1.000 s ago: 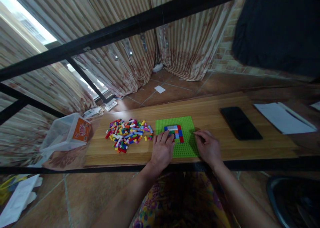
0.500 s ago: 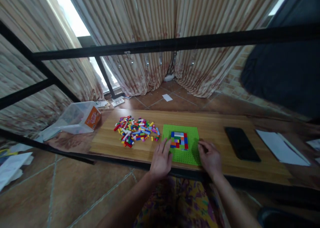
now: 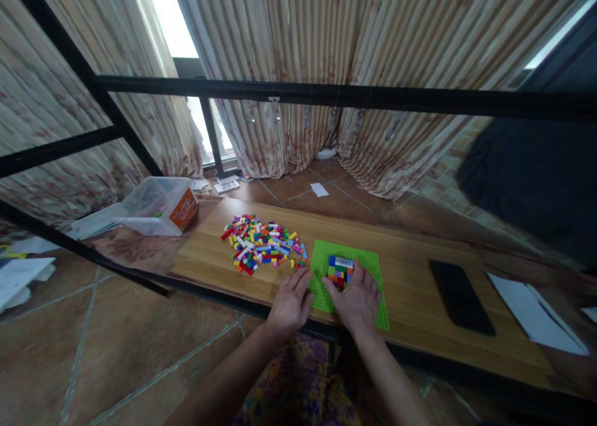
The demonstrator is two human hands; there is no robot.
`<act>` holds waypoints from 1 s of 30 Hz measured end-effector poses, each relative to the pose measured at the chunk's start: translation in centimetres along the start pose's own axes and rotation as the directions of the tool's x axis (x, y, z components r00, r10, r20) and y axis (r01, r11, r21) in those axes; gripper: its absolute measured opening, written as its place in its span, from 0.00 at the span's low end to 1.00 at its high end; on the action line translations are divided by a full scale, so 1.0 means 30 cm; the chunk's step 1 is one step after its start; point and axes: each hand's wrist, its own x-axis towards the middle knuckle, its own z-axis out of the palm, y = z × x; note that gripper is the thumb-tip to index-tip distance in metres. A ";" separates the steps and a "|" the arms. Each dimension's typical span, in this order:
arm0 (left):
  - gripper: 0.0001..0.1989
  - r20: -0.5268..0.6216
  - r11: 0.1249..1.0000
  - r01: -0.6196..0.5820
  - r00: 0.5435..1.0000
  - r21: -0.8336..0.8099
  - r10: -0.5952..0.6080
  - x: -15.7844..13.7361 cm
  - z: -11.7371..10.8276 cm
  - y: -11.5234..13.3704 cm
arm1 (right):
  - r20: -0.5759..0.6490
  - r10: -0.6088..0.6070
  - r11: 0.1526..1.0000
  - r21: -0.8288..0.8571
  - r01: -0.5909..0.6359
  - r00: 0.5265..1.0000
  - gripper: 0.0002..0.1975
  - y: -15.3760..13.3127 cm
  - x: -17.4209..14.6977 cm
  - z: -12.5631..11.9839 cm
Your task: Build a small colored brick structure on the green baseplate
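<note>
A green baseplate (image 3: 370, 261) lies on the wooden tabletop, bearing a compact block of multicoloured toy bricks (image 3: 339, 270). My right hand (image 3: 360, 298) is over the plate, its thumb at the block's lower left and its fingers along the right side, gripping the block between them. Part of the block is hidden under that hand. At the plate's left edge rests my left hand (image 3: 290, 303), open, fingers stretched forward and nothing visible in it. Just beyond it spreads a loose pile of small coloured bricks (image 3: 265, 242).
A black phone-like slab (image 3: 461, 296) lies to the right, with white paper (image 3: 536, 311) past it. A clear plastic bin (image 3: 156, 208) with an orange label stands at the left. A black metal rail (image 3: 298, 93) crosses beyond the table (image 3: 410, 258).
My right hand has moved left from the baseplate's right edge onto the brick block. My left hand has shifted slightly off the block to the plate's left edge. The view has tilted.
</note>
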 end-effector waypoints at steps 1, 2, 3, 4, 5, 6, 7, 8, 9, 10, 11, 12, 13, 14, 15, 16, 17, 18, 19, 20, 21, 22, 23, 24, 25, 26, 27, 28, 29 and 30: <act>0.22 0.022 1.000 -0.019 1.000 0.023 0.019 0.005 0.001 0.005 | 0.006 0.001 1.000 -0.011 -0.001 1.000 0.45 0.002 0.002 -0.001; 0.22 0.044 0.998 -0.041 0.998 0.045 0.039 0.012 0.002 0.010 | 0.011 0.004 1.000 -0.022 -0.004 1.000 0.44 0.006 0.005 -0.003; 0.22 0.063 0.996 -0.062 0.996 0.067 0.058 0.021 0.003 0.015 | 0.017 0.005 0.999 -0.032 -0.004 1.000 0.43 0.010 0.008 -0.007; 0.22 0.076 0.993 -0.080 0.994 0.089 0.073 0.031 0.004 0.018 | 0.020 0.001 0.999 -0.040 0.000 1.000 0.42 0.015 0.011 -0.010; 0.22 0.084 0.990 -0.092 0.993 0.110 0.083 0.042 0.004 0.020 | 0.023 -0.008 0.999 -0.045 0.009 1.000 0.41 0.020 0.015 -0.014; 0.22 0.087 0.986 -0.101 0.992 0.129 0.091 0.054 0.004 0.019 | 0.027 -0.022 0.999 -0.046 0.023 0.999 0.39 0.028 0.019 -0.018; 0.22 0.086 0.984 -0.106 0.992 0.147 0.094 0.067 0.003 0.016 | 0.033 -0.037 0.998 -0.044 0.039 0.999 0.38 0.037 0.025 -0.023; 0.22 0.086 0.981 -0.106 0.992 0.163 0.093 0.079 0.001 0.011 | 0.044 -0.052 0.998 -0.042 0.054 0.998 0.37 0.049 0.031 -0.027; 0.22 0.086 0.979 -0.103 0.992 0.176 0.089 0.091 -0.002 0.003 | 0.060 -0.064 0.997 -0.039 0.066 0.996 0.37 0.064 0.038 -0.032; 0.21 0.084 0.978 -0.096 0.993 0.186 0.082 0.101 -0.006 -0.008 | 0.078 -0.072 0.997 -0.033 0.075 0.994 0.37 0.083 0.047 -0.037; 0.21 0.080 0.977 -0.086 0.994 0.193 0.071 0.110 -0.011 -0.019 | 0.102 -0.081 0.996 -0.025 0.084 0.991 0.36 0.105 0.056 -0.044; 0.21 0.074 0.978 -0.076 0.995 0.195 0.062 0.116 -0.017 -0.032 | 0.129 -0.096 0.995 -0.011 0.098 0.987 0.36 0.130 0.066 -0.053; 0.21 0.066 0.979 -0.068 0.996 0.192 0.056 0.121 -0.022 -0.044 | 0.155 -0.115 0.993 0.009 0.115 0.981 0.36 0.156 0.078 -0.063; 0.20 0.056 0.980 -0.062 0.997 0.187 0.052 0.124 -0.027 -0.055 | 0.189 -0.147 0.989 0.032 0.143 0.971 0.36 0.182 0.090 -0.074; 0.20 0.045 0.982 -0.059 0.998 0.180 0.052 0.126 -0.031 -0.065 | 0.229 -0.181 0.983 0.057 0.173 0.956 0.37 0.206 0.102 -0.088; 0.20 0.035 0.983 -0.059 0.998 0.173 0.054 0.126 -0.033 -0.073 | 0.272 -0.215 0.977 0.077 0.201 0.938 0.38 0.227 0.115 -0.101; 0.20 0.027 0.984 -0.061 0.998 0.166 0.057 0.126 -0.035 -0.078 | 0.322 -0.251 0.968 0.094 0.233 0.913 0.39 0.242 0.127 -0.115; 0.20 0.022 0.985 -0.063 0.998 0.160 0.061 0.126 -0.035 -0.082 | 0.370 -0.288 0.958 0.109 0.266 0.883 0.41 0.252 0.140 -0.128; 0.20 0.018 0.986 -0.066 0.998 0.154 0.064 0.125 -0.034 -0.084 | 0.416 -0.327 0.945 0.127 0.302 0.849 0.42 0.256 0.152 -0.138; 0.20 0.015 0.987 -0.068 0.998 0.148 0.066 0.125 -0.032 -0.085 | 0.454 -0.366 0.930 0.147 0.337 0.812 0.43 0.253 0.164 -0.145; 0.19 0.013 0.987 -0.069 0.998 0.144 0.068 0.125 -0.030 -0.086 | 0.483 -0.402 0.915 0.169 0.367 0.778 0.44 0.245 0.175 -0.147; 0.18 0.010 0.988 -0.069 0.998 0.141 0.069 0.125 -0.028 -0.087 | 0.504 -0.433 0.900 0.190 0.393 0.748 0.45 0.232 0.184 -0.145; 0.18 0.007 0.988 -0.070 0.998 0.140 0.069 0.125 -0.027 -0.088 | 0.519 -0.457 0.887 0.207 0.412 0.723 0.45 0.215 0.192 -0.139; 0.18 0.003 0.987 -0.072 0.997 0.140 0.072 0.125 -0.026 -0.089 | 0.529 -0.473 0.878 0.219 0.426 0.704 0.46 0.196 0.199 -0.129; 0.18 -0.002 0.987 -0.079 0.997 0.139 0.080 0.124 -0.026 -0.091 | 0.536 -0.484 0.872 0.227 0.435 0.692 0.47 0.176 0.202 -0.117; 0.18 -0.005 0.986 -0.092 0.996 0.136 0.093 0.124 -0.027 -0.092 | 0.537 -0.491 0.868 0.231 0.440 0.686 0.47 0.155 0.203 -0.105; 0.18 -0.010 0.986 -0.108 0.994 0.130 0.110 0.123 -0.028 -0.093 | 0.533 -0.495 0.866 0.234 0.442 0.686 0.47 0.137 0.201 -0.093; 0.18 -0.013 0.985 -0.125 0.992 0.123 0.128 0.123 -0.031 -0.093 | 0.523 -0.495 0.866 0.235 0.441 0.693 0.47 0.120 0.196 -0.082; 0.19 -0.015 0.983 -0.141 0.990 0.115 0.143 0.123 -0.033 -0.093 | 0.508 -0.491 0.869 0.234 0.436 0.708 0.47 0.106 0.188 -0.073; 0.19 -0.016 0.982 -0.153 0.988 0.107 0.155 0.123 -0.036 -0.092 | 0.492 -0.483 0.875 0.231 0.426 0.724 0.46 0.096 0.179 -0.066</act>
